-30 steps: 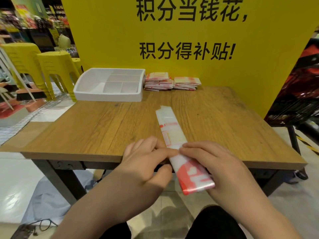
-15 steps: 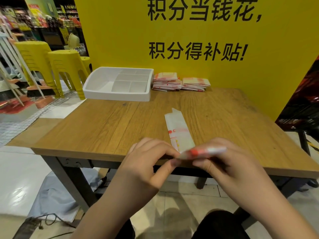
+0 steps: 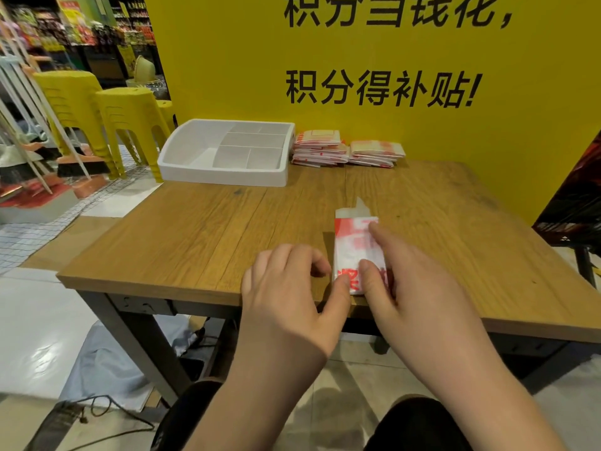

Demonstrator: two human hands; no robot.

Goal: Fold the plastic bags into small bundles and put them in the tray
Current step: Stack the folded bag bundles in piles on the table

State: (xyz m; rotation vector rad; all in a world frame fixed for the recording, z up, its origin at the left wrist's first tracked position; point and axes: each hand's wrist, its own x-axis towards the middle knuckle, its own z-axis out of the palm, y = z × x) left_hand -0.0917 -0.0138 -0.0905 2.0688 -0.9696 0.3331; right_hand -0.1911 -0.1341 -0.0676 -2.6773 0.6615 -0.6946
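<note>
**Half-folded bag pinned flat, well short of the tray**

From where I stand, the plastic bag [image 3: 354, 245] is a narrow white-and-red strip doubled over on itself. It lies flat on the table [image 3: 195, 239], nearer the person than the white tray [image 3: 224, 177] and off to the tray's right. A translucent tab pokes out at the strip's tray-ward end.

The right hand [image 3: 419, 288] lies on top of the bag. Its forefinger is stretched along the strip and its thumb is set down on the printed near part, so it presses and clasps nothing. The left hand [image 3: 292, 294] has its fingers curled beside the bag's left edge and its thumb on the near left corner. I cannot tell whether it pinches that corner or only leans on it.

I'd judge the film to be very light, limp and slick. A fold will likely spring open once the pressure lifts, and trapped air could puff the layers up. The sensible hold is at the near doubled end, pinching through every layer at once. The other hand should stay flat on the strip while the crease is run down. Lifted by the loose tab, the bundle would probably unroll.

The tray's compartments look unfilled from here. Two stacks of folded bags [image 3: 348, 149] sit just beside the tray's right wall.
</note>
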